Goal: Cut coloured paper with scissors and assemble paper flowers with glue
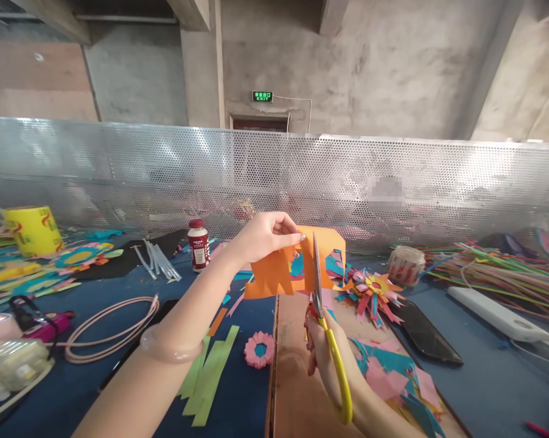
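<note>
My left hand (266,236) pinches the top edge of an orange paper sheet (279,274) and holds it up above the table. My right hand (322,356) grips yellow-handled scissors (319,286), whose blades point upward and cut into the sheet from below. The sheet has notches and cut-out gaps in it. A clear bangle (171,348) sits on my left wrist. Below the hands lies a brown cardboard board (297,377) strewn with pink and teal paper scraps (388,368).
A finished paper flower (374,289) and a black phone (424,336) lie right of the board. A pink paper ring (258,350), green strips (210,374), a small bottle (198,244), a yellow tape roll (33,230), a cable loop (110,328) and coloured sticks (498,274) are spread about. A perforated metal screen (165,176) closes the back.
</note>
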Demonstrator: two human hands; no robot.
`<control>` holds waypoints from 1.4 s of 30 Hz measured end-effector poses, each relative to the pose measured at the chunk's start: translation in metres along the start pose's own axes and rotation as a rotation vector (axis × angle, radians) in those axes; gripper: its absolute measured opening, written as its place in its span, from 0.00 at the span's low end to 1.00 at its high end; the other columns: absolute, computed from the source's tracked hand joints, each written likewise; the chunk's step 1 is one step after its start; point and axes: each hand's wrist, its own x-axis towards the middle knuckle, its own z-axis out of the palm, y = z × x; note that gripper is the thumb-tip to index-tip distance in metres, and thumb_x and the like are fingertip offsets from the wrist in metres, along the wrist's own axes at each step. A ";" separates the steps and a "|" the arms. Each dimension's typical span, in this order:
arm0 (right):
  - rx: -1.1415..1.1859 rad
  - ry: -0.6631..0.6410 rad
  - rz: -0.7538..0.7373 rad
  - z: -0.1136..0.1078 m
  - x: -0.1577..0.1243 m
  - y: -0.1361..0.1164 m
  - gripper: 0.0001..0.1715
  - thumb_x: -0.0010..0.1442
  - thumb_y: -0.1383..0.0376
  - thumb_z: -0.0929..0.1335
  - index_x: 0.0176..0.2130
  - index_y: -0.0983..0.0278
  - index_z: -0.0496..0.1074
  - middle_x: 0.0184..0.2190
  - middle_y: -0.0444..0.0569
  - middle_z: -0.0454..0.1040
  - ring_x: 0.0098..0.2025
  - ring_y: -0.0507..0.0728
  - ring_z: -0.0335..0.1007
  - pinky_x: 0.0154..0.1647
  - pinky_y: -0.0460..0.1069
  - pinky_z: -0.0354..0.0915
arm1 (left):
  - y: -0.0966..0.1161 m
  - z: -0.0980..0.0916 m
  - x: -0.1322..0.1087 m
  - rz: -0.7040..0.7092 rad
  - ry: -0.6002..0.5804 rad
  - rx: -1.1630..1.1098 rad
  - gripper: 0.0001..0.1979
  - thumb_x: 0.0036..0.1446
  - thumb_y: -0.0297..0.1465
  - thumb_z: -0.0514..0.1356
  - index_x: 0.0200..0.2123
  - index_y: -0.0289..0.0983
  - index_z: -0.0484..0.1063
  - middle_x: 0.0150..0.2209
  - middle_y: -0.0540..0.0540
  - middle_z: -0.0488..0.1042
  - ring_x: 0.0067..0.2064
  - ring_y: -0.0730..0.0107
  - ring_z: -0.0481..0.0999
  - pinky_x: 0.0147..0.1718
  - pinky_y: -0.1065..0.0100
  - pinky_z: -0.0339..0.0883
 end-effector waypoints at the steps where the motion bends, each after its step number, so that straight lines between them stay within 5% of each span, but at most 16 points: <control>1: 0.004 -0.002 -0.003 0.000 0.000 0.001 0.13 0.60 0.56 0.57 0.28 0.60 0.56 0.21 0.36 0.55 0.15 0.46 0.51 0.11 0.42 0.56 | 0.000 0.000 0.000 -0.001 -0.001 0.001 0.10 0.50 0.36 0.63 0.29 0.35 0.69 0.30 0.46 0.75 0.32 0.72 0.74 0.32 0.69 0.65; 6: -0.064 -0.018 -0.071 -0.003 -0.005 -0.005 0.15 0.60 0.54 0.56 0.29 0.60 0.56 0.20 0.36 0.54 0.15 0.47 0.53 0.13 0.43 0.57 | 0.001 0.000 0.000 -0.013 -0.009 -0.026 0.10 0.49 0.35 0.63 0.28 0.35 0.69 0.29 0.47 0.74 0.31 0.73 0.73 0.31 0.70 0.64; 16: -0.049 0.061 0.057 -0.003 -0.005 -0.005 0.15 0.56 0.52 0.61 0.30 0.61 0.60 0.16 0.36 0.56 0.14 0.48 0.53 0.12 0.42 0.51 | 0.005 0.000 -0.001 -0.022 -0.004 -0.024 0.08 0.49 0.33 0.63 0.27 0.35 0.68 0.28 0.49 0.73 0.31 0.74 0.72 0.30 0.70 0.62; 31: 0.031 0.016 0.086 -0.002 -0.005 -0.001 0.16 0.55 0.52 0.62 0.27 0.60 0.57 0.15 0.35 0.54 0.13 0.46 0.49 0.10 0.41 0.48 | 0.003 0.000 -0.001 -0.012 -0.011 -0.026 0.09 0.49 0.34 0.63 0.28 0.35 0.68 0.29 0.49 0.73 0.31 0.74 0.72 0.32 0.70 0.63; 42: 0.006 -0.171 0.086 0.000 -0.020 -0.025 0.21 0.60 0.53 0.57 0.22 0.60 0.54 0.10 0.35 0.51 0.11 0.46 0.48 0.12 0.42 0.47 | -0.009 -0.011 0.000 -0.030 -0.080 -0.090 0.07 0.51 0.33 0.62 0.31 0.35 0.71 0.30 0.49 0.74 0.31 0.74 0.73 0.35 0.68 0.66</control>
